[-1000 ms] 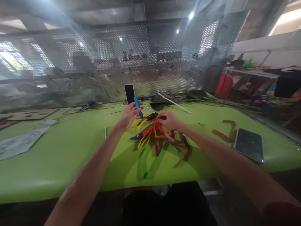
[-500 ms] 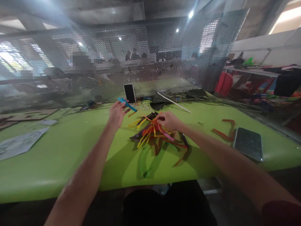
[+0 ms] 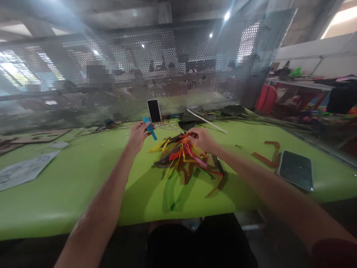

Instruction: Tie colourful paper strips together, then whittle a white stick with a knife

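My left hand (image 3: 138, 134) is closed around a folded blue strip (image 3: 151, 130), held just above the green table, left of a pile of coloured strips. My right hand (image 3: 203, 139) is at the top of that pile (image 3: 175, 153), its fingers pinched on orange strips (image 3: 185, 140). Yellow, red, pink, orange and dark strips fan out below the fingers. A green strip (image 3: 170, 190) curves toward me in front of the pile. My right fingertips are partly hidden among the strips.
A phone (image 3: 154, 111) leans upright at the back; a dark, phone-like slab (image 3: 296, 169) lies at right, beside bent orange strips (image 3: 275, 153). A white stick (image 3: 208, 121) lies at the back. A printed sheet (image 3: 26, 169) is at left. A perforated panel (image 3: 178, 74) stands behind.
The blue strip has swung from nearly level to hanging down in my left hand. An orange strip stretched toward the left hand has dropped onto the pile. My right hand has barely moved.
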Demonstrator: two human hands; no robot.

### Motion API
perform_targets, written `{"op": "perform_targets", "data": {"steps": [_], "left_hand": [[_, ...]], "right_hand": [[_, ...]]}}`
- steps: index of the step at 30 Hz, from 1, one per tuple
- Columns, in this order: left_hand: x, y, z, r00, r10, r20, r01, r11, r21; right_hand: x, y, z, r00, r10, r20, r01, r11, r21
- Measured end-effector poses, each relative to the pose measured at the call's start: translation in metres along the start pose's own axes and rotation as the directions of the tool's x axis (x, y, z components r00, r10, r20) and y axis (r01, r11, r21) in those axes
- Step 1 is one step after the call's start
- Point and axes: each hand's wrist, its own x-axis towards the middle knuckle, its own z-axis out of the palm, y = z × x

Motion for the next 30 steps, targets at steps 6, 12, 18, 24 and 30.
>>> {"op": "perform_targets", "data": {"steps": [6, 12, 18, 24, 30], "left_hand": [[-0.011, 0.005, 0.003, 0.967, -0.072, 0.243, 0.026, 0.982, 0.188], [-0.02, 0.013, 0.007, 0.775, -0.191, 0.603, 0.068, 0.973, 0.221], [-0.01, 0.0, 0.004, 0.878, -0.089, 0.47, -0.209, 0.813, 0.544], [-0.01, -0.013, 0.002, 0.812, -0.197, 0.55, -0.387, 0.524, 0.758], [-0.005, -0.015, -0.003, 0.815, -0.172, 0.553, -0.394, 0.535, 0.747]], "right_hand": [[0.006, 0.01, -0.006, 0.996, 0.025, -0.086, -0.012, 0.989, 0.148], [0.005, 0.017, -0.006, 0.999, -0.03, -0.02, 0.032, 0.991, 0.133], [0.004, 0.015, -0.003, 0.997, -0.08, -0.008, 0.08, 0.997, -0.013], [0.004, 0.014, 0.0, 0.997, -0.08, -0.005, 0.08, 0.997, -0.018], [0.003, 0.014, -0.001, 0.997, -0.074, 0.004, 0.074, 0.997, -0.031]]}}
